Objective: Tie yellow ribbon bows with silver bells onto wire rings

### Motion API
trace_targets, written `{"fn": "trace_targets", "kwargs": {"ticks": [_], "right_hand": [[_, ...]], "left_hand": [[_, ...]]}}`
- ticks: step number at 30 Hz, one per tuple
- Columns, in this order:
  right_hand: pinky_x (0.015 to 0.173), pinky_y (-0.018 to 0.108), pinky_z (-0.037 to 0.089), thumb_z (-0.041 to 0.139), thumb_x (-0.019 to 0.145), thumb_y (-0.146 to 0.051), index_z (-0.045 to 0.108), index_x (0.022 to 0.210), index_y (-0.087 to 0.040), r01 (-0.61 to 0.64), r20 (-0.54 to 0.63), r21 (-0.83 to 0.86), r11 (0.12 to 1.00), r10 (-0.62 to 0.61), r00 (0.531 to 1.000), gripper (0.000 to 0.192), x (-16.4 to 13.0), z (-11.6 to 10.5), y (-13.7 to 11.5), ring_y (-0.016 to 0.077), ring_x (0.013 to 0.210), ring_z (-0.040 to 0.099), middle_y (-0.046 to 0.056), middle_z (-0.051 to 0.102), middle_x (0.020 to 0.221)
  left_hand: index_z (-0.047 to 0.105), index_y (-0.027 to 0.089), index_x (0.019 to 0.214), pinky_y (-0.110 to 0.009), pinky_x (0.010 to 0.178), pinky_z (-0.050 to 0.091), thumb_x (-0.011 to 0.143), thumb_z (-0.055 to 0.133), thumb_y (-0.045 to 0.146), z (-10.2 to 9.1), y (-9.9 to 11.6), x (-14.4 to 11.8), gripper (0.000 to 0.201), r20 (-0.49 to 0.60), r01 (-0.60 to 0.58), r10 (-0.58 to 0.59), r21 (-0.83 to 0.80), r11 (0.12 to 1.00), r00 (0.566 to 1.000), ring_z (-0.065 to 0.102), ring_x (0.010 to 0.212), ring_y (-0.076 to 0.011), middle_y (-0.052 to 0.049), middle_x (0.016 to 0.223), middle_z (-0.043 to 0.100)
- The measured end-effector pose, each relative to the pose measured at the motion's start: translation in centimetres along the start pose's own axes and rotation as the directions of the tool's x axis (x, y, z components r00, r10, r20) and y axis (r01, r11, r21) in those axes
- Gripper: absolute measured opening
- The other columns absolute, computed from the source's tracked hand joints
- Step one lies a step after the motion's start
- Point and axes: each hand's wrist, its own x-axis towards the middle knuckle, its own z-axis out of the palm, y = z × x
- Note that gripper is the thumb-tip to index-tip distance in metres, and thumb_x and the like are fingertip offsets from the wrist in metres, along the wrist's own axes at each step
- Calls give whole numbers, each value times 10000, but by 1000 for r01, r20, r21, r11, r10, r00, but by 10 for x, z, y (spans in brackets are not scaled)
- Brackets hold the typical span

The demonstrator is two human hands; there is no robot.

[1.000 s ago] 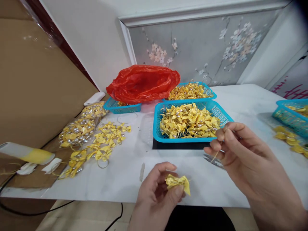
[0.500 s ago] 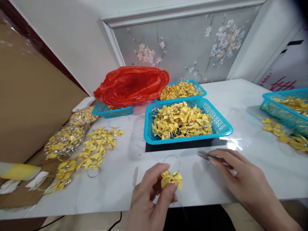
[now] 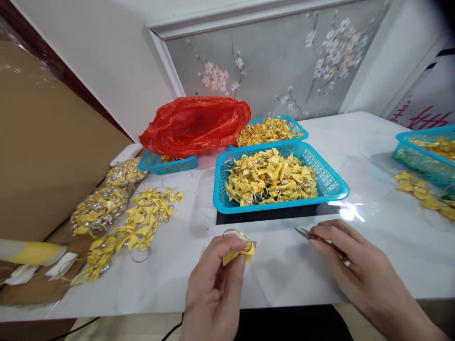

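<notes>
Bow [image 3: 230, 257], one, left grip [image 3: 215, 289]; one tool [image 3: 303, 233], probably scissors

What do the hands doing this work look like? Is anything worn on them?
They are a person's hands, without gloves. I can make out no ring, marking or cable on the left hand or right hand. The right wrist shows no sleeve or watch; the left forearm is out of view.

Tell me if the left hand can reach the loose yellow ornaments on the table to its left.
Probably yes: nothing tall seems to stand between the left hand and the ornaments. It pinches a yellow piece, though, so picking one up may mean setting that down first.
</notes>
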Motion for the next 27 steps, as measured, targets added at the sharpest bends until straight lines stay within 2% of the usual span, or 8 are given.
{"fn": "trace_targets", "kwargs": {"ticks": [2,5,9,11,14,18,21,27], "right_hand": [[554,229,475,522,959,-306,637,949,-253,-113,69,224,968,100,993,127,2,4,-22,153,641,589,5,611,770],[468,206,408,618,856,-275,669,1040,-243,-313,336,451,836,166,927,195,3,20,-49,125,528,489,-41,533,643],[498,220,319,578,844,-255,654,698,-181,-473,527,545,692,156,836,181,6,43,-70,97,530,373,-38,457,587],[524,224,334,571,860,-272,620,639,-168,-445,505,563,697,136,852,250,11,46,-74,102,558,419,-23,513,612],[563,218,389,571,885,-277,643,702,-176,-317,412,501,805,100,906,221,22,37,-75,115,597,510,-16,575,653],[637,232,475,535,948,-338,640,1007,-210,-120,278,358,926,17,960,176,36,17,-74,149,704,597,10,646,823],[760,251,506,380,1022,-337,615,1057,-232,-82,318,347,934,-35,948,259,42,8,-77,169,872,648,32,679,960],[737,236,477,347,1056,-353,587,865,-223,-176,477,340,924,-8,879,333,44,15,-69,141,778,617,-12,662,828]], "left_hand": [[742,287,900,-216,730,565,851,659,186,2,3,0,139,21,23,-22,-42,999,1000,686,752,-142,11,914,700],[738,262,894,-155,534,521,838,695,224,2,6,0,80,11,109,-108,-30,994,994,590,542,-79,2,889,731],[685,235,934,-130,427,459,831,730,324,-3,6,6,143,39,281,-278,-108,954,960,528,418,-53,6,730,743],[654,231,977,-146,483,505,830,733,335,-7,7,12,197,67,341,-334,-179,923,940,605,470,-86,8,650,732],[636,221,1013,-156,550,537,828,734,305,-9,14,21,226,70,349,-342,-236,907,937,657,530,-109,11,574,717],[667,202,1002,-137,471,497,838,710,295,-4,27,28,194,53,289,-284,-213,933,957,618,448,-95,23,497,691],[690,197,1023,-140,477,502,838,699,287,0,32,29,206,50,287,-282,-175,942,958,617,448,-95,19,492,699],[707,190,996,-140,475,506,817,714,278,4,28,30,199,118,331,-314,-184,926,942,633,459,-99,21,495,701]]}}
